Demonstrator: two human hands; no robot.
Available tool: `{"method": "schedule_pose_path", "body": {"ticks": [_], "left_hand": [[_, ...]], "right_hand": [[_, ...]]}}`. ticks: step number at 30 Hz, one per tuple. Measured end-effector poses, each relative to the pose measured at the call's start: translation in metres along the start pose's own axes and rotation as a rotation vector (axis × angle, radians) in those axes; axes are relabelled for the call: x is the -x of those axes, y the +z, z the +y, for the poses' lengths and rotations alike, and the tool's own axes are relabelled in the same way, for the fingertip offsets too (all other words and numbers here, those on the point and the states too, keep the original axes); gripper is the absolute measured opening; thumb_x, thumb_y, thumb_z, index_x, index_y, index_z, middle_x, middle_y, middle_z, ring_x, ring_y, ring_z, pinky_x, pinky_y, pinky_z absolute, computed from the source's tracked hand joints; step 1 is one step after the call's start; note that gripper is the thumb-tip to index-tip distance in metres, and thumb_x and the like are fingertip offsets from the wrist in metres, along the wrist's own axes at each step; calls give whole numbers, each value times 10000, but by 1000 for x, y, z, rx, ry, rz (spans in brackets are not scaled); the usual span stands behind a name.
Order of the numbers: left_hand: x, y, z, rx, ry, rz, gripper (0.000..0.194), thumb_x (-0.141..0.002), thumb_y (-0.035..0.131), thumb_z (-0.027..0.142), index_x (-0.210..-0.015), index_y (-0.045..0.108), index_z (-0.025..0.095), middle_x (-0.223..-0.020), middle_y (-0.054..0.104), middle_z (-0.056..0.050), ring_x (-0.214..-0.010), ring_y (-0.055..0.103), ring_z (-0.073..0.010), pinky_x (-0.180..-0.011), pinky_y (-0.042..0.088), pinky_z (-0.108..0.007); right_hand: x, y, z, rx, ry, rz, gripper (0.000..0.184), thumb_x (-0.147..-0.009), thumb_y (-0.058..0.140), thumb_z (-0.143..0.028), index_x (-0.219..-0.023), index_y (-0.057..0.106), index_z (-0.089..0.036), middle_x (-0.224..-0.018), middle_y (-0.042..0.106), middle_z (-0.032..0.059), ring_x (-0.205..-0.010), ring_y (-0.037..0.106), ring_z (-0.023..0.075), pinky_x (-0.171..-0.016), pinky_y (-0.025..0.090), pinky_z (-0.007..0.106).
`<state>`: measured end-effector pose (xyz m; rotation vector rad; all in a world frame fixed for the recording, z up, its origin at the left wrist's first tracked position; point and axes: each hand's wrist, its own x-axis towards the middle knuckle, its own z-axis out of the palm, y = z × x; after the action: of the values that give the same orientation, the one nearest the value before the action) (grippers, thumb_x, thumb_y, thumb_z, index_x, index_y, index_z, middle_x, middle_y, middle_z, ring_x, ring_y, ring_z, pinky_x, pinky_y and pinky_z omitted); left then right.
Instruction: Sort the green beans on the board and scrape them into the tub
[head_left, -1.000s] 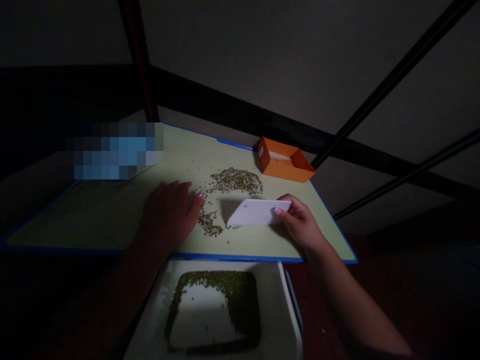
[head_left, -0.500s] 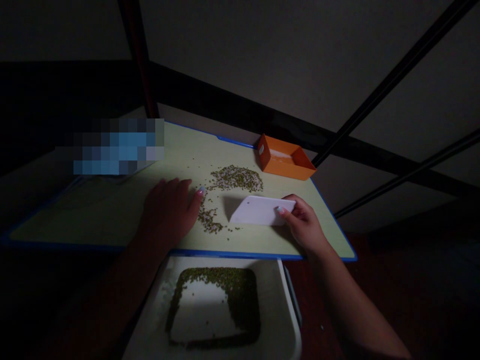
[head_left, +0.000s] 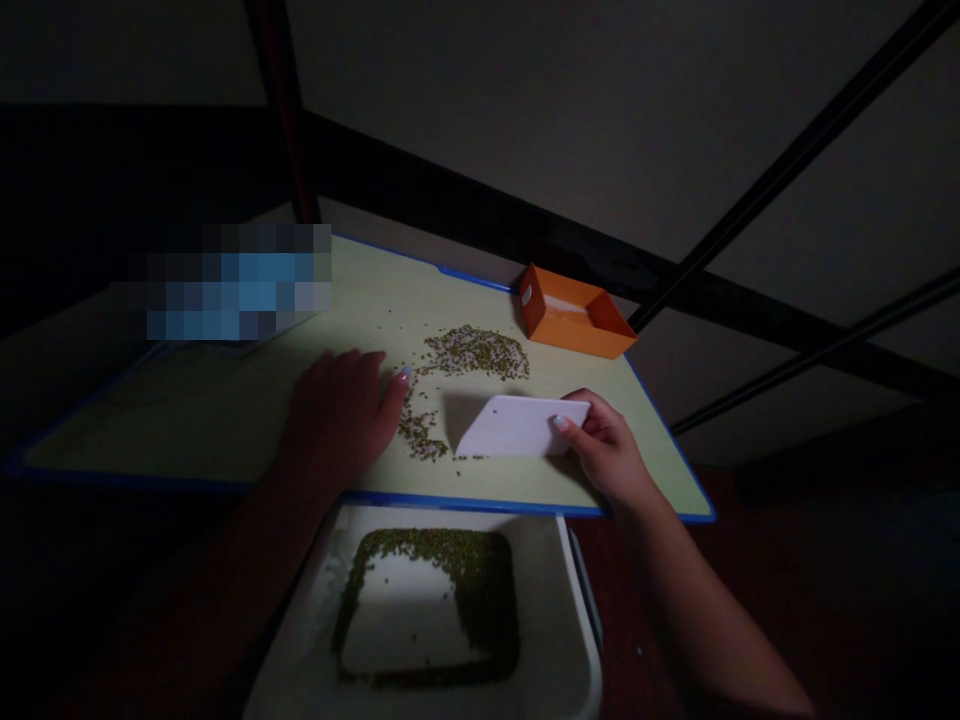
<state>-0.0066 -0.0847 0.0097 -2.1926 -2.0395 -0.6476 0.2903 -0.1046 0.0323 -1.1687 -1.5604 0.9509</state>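
My right hand [head_left: 611,450] pinches a flat white scraper [head_left: 517,427] with a slanted end and a small hole, its thumb on the near face. The scraper stands tilted over the table, with its lower left corner beside a small pile of green beans mixed with whitish grains [head_left: 421,435]. A larger pile of the same mix [head_left: 480,352] lies farther back. My left hand [head_left: 341,415] rests on the table left of the smaller pile, thumb stretched out next to the beans and holding nothing.
The pale tabletop [head_left: 187,420] has a blue edge. Below its front edge sits a white bin [head_left: 581,640] with green beans along its bottom. An orange open box [head_left: 574,335] is at the back right. A blurred-out blue patch covers something at the back left.
The scraper has come slightly nearer the front edge and left, now close to the small pile's right side. My left hand has stayed almost in place. The view has shifted a little.
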Motion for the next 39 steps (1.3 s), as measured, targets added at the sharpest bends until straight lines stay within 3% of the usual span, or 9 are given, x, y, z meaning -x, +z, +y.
{"method": "schedule_pose_path", "body": {"ticks": [22,31,34,39], "left_hand": [[-1,-4,1,52,-8,-12,572,-975,284,469,-1216,667,120,-1145,715,-201,-1100,641,-351,-1041,452,-539],[-1,-1,0,46,-2,0,575,-978,279,465,-1205,671,112,-1131,713,-212,-1098,645,-369,-1018,462,-538],[-1,-1,0,35,-2,-17,586,-984,273,475,-1211,668,107,-1136,709,-210,-1111,639,-360,-1028,458,-521],[-1,-1,-1,22,1,-17,604,-992,255,484,-1216,663,99,-1156,705,-213,-1117,633,-343,-1057,445,-499]], "right_hand": [[9,8,1,-81,147,-20,500,-724,831,-644,-806,552,-236,-654,546,-39,-576,470,128,-490,360,224],[26,13,-6,-108,195,-97,500,-743,822,-638,-761,528,-234,-622,532,-36,-543,430,117,-474,330,222],[32,11,-9,-116,169,-39,484,-748,823,-627,-757,544,-232,-612,520,-38,-532,426,116,-466,330,221],[48,5,-12,14,11,216,365,-806,814,-533,-770,604,-237,-627,554,-25,-547,487,134,-453,379,228]]}}
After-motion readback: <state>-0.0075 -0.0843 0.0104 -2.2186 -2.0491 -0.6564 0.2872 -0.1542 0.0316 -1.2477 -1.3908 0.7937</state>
